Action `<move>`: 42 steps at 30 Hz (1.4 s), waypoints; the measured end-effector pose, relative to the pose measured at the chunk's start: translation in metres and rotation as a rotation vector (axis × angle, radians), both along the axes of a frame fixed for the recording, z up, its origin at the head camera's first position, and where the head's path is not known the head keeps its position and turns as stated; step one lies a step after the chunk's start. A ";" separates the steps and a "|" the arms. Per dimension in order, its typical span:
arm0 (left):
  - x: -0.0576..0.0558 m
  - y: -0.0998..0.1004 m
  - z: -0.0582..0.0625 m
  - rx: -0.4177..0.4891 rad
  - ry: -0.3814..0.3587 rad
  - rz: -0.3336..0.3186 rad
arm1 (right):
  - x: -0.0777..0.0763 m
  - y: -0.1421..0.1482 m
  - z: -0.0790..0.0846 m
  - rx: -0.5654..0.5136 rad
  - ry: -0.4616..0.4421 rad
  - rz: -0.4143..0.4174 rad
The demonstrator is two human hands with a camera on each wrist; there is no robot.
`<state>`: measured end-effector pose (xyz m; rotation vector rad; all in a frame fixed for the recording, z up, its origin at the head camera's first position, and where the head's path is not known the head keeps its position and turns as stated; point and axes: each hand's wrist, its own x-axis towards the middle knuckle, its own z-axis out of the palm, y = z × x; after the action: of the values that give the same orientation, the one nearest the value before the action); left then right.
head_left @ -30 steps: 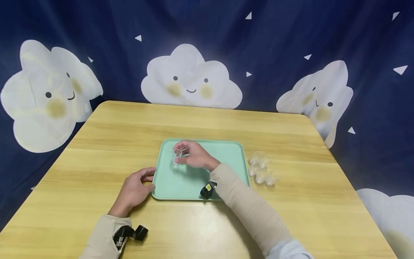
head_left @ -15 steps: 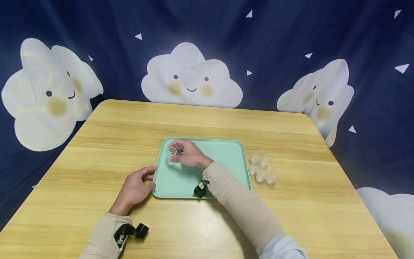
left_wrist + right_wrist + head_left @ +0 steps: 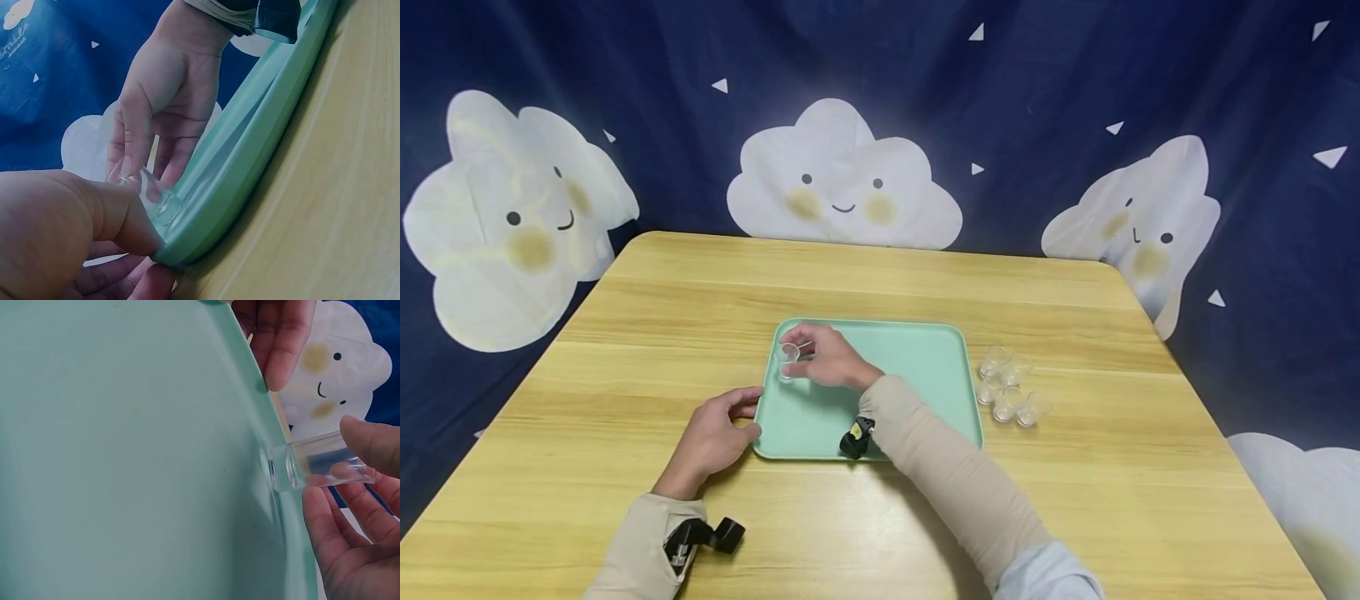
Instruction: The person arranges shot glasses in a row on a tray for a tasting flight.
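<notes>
A pale green tray (image 3: 887, 417) lies on the table. Near its far left corner, my right hand (image 3: 826, 357) pinches a small clear shot glass (image 3: 325, 459) between thumb and fingers, around the upper part. In the right wrist view, the glass's thick base is right at the tray's surface, beside the raised rim. My left hand (image 3: 718, 433) rests at the tray's left edge, its thumb and relaxed fingertips touching the rim. The left wrist view shows the left thumb (image 3: 125, 215) at the tray corner, partly overlapping the glass.
Several more clear shot glasses (image 3: 1006, 387) stand in a cluster on the wooden table (image 3: 880, 525), just right of the tray. A dark blue curtain (image 3: 1030, 83) printed with clouds hangs behind the table. Each wrist carries a black camera mount (image 3: 703, 537).
My right hand has carried the shot glass leftward over the tray, toward its left rim. The left hand has stayed in place at the tray's edge.
</notes>
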<state>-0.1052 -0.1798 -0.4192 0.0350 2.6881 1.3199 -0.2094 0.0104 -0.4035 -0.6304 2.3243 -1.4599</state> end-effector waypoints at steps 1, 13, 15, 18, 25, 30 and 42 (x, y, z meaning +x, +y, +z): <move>0.000 0.000 0.000 0.000 -0.001 0.000 | 0.000 0.000 0.000 0.000 -0.002 -0.002; 0.000 0.000 -0.001 -0.001 0.009 -0.009 | -0.001 -0.003 -0.004 0.000 -0.018 -0.012; 0.000 0.000 0.000 -0.004 0.011 -0.012 | -0.001 -0.003 -0.004 0.003 -0.018 -0.010; 0.000 0.000 0.000 -0.007 0.010 -0.013 | -0.001 -0.004 -0.002 0.012 -0.014 -0.005; 0.000 0.000 -0.001 -0.006 0.013 -0.008 | 0.000 -0.006 0.000 0.024 -0.011 0.006; 0.000 0.000 -0.001 -0.007 0.017 -0.010 | 0.000 -0.006 0.001 0.022 -0.015 0.010; -0.001 -0.001 -0.004 -0.017 0.032 -0.011 | 0.004 0.004 0.013 -0.071 -0.039 0.029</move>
<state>-0.1063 -0.1806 -0.4234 0.0701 2.7218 1.3036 -0.2058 0.0145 -0.3901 -0.6461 2.2333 -1.5334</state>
